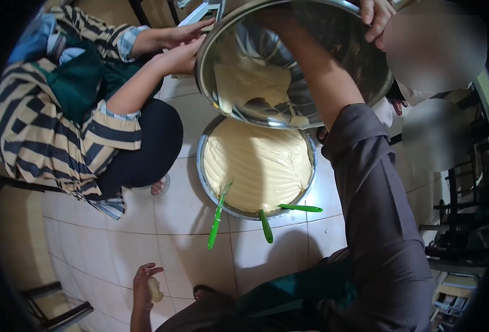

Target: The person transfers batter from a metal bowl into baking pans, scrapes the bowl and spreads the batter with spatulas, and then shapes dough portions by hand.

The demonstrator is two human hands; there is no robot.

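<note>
My right arm reaches into a large metal mixing bowl (374,72), which is tilted above a round pan. My right hand (275,19) lies in shadow against the bowl's inside; its fingers do not show clearly. Pale batter (253,83) clings to the bowl wall and hangs at its lower lip. Below, the round pan (201,177) on the floor is filled with pale, rippled batter (255,160). Low on the left, my left hand (145,282) is away from the bowl, fingers apart, with batter stuck on it.
Three green-handled spatulas, a left one (215,224), a middle one (265,227) and a right one (301,208), rest at the pan's near rim. A co-worker's hands (183,52) support the bowl's left side; another person's hand (376,19) grips its right rim. Chairs (56,307) stand around.
</note>
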